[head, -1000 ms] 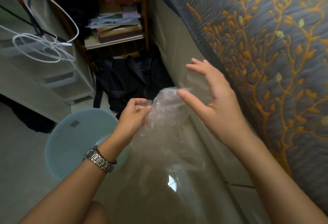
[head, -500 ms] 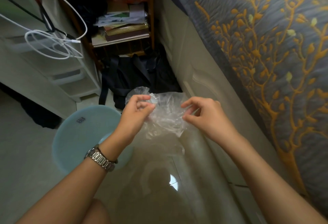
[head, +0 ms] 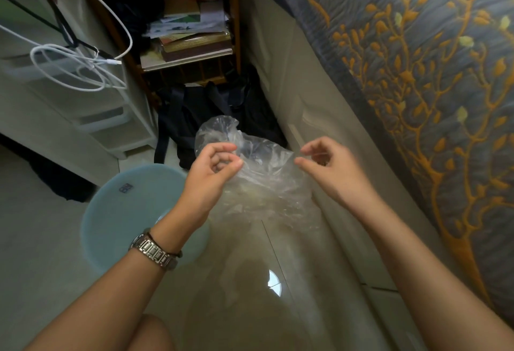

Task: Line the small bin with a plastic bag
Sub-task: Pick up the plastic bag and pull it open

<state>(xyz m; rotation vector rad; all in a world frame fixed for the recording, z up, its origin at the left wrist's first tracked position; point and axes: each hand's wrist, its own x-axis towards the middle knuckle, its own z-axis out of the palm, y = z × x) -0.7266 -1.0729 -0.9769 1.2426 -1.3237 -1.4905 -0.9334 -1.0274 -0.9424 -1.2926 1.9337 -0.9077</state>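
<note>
A bare knee (head: 150,331) shows at 6 o'clock at the bottom edge. From there both forearms reach up toward the middle of the view. The left forearm runs from 7 o'clock, with a metal watch (head: 153,250) on the wrist, and ends in the left hand (head: 211,175), whose thumb and fingers are curled in and pinched on the edge of a clear plastic bag (head: 261,172). The right forearm enters from 4 o'clock; the right hand (head: 331,167) is held palm-left with its thumb and forefinger brought close together at the bag's right-hand edge. Whether those two fingertips actually hold the film cannot be told, as it is too thin and clear there.

The bag hangs crumpled between the two hands, in the air above the glossy tiled floor (head: 250,309), bulging up past the left hand's fingers toward 12 o'clock and sagging below both hands.

The small bin (head: 119,211), pale blue and round, stands on the floor at 8 o'clock from the bag, partly under the left wrist; the bag is not in it.

Beyond the hands lies a dark bag (head: 194,111) at 12 o'clock, with stacked books (head: 192,42) on a shelf above it. White cables (head: 75,70) hang at 10 o'clock, and a patterned bedspread (head: 417,58) fills 2 o'clock.
</note>
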